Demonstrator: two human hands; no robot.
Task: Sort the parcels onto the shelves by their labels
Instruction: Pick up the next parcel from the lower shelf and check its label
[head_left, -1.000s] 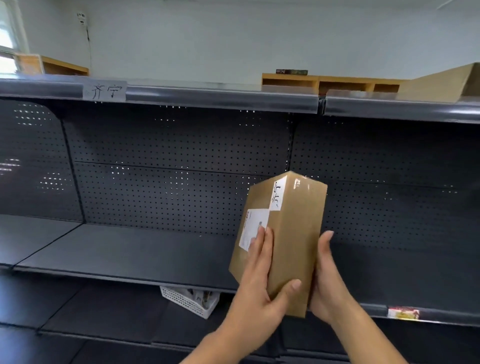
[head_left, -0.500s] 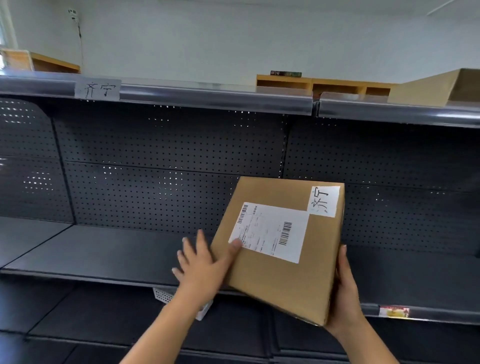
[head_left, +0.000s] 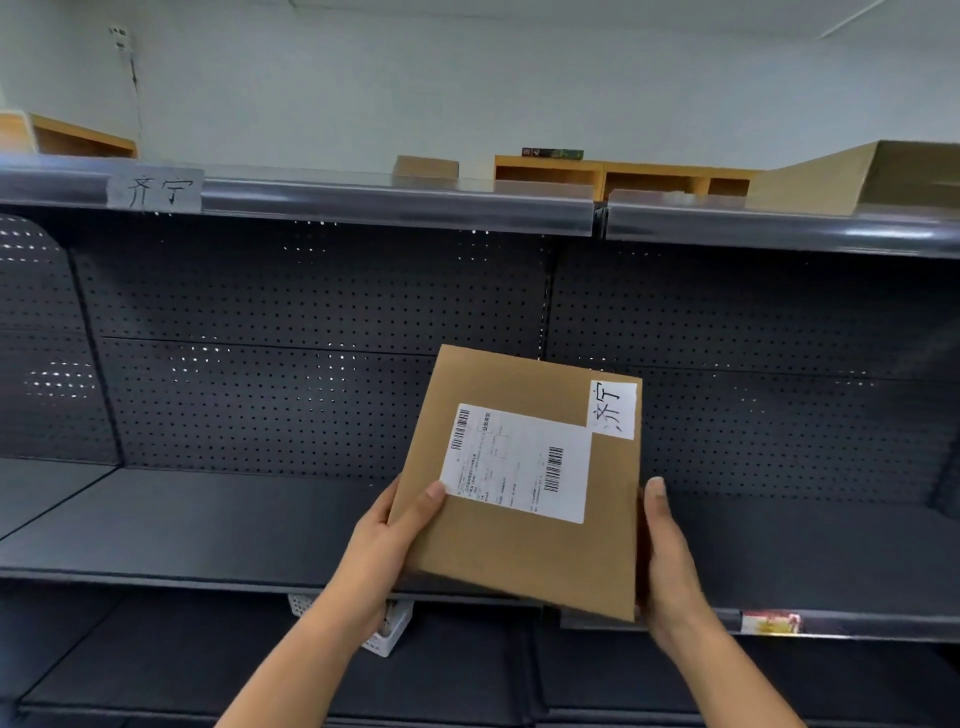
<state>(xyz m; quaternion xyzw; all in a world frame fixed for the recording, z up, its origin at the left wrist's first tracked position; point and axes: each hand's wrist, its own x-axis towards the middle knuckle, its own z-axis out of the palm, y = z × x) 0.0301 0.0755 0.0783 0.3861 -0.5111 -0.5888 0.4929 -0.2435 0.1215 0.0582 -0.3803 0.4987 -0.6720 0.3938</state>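
A brown cardboard parcel (head_left: 524, 551) is held up in front of the dark shelf unit, its broad face toward me. That face carries a white shipping label (head_left: 517, 462) and a small handwritten tag (head_left: 614, 410) in the upper right corner. My left hand (head_left: 387, 540) grips the parcel's left edge, thumb on the front. My right hand (head_left: 667, 551) clasps its right edge. On the top shelf's rail, at the left, sits a handwritten paper sign (head_left: 156, 189).
The middle shelf (head_left: 208, 525) runs behind the parcel with a perforated back panel (head_left: 291, 338). A white basket (head_left: 387, 629) stands on the lower shelf. Another cardboard box (head_left: 852, 179) lies on the top shelf at right; a small box (head_left: 426, 167) sits farther back.
The parcel has been turned from edge-on to face-on, showing its labels. My left hand moved off the face and now grips the left edge.
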